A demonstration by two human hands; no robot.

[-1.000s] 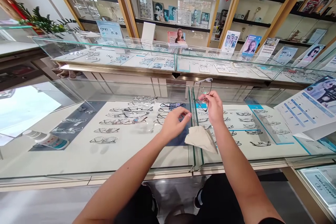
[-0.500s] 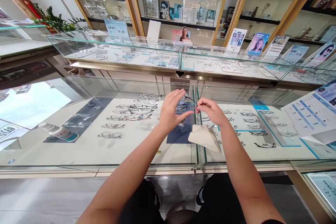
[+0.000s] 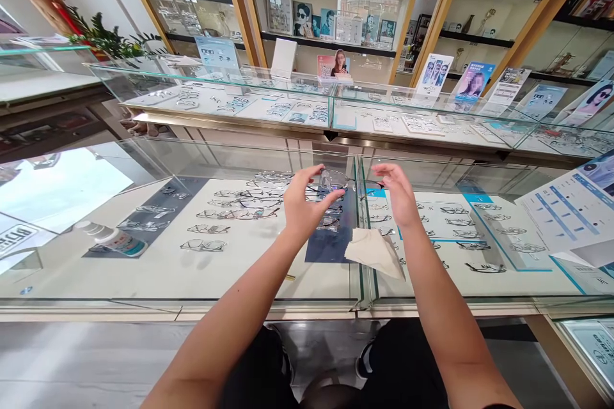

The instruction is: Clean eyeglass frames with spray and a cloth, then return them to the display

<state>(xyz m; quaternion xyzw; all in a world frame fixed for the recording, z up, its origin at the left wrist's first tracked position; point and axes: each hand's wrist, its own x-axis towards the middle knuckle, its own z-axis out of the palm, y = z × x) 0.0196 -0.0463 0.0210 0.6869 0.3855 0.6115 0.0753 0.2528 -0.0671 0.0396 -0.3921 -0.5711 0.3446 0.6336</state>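
A pair of thin-framed glasses (image 3: 338,180) is held up over the glass counter, between my two hands. Thumb and fingers of my left hand (image 3: 306,202) grip its left side by the lens. On the other side, my right hand (image 3: 398,195) has its fingers at the dark temple end of the glasses. A cream cloth (image 3: 373,250) lies crumpled on the counter top just below the hands, across the seam between two glass panes.
A white spray bottle (image 3: 115,239) lies on its side at the left. Rows of glasses (image 3: 204,245) show under the glass. A printed card stand (image 3: 570,211) is at the right. Behind runs a second glass showcase (image 3: 288,91) with upright cards.
My right hand has moved right and up, away from my left hand, with its fingers less bunched. The glasses have turned, and their lenses now show between the hands.
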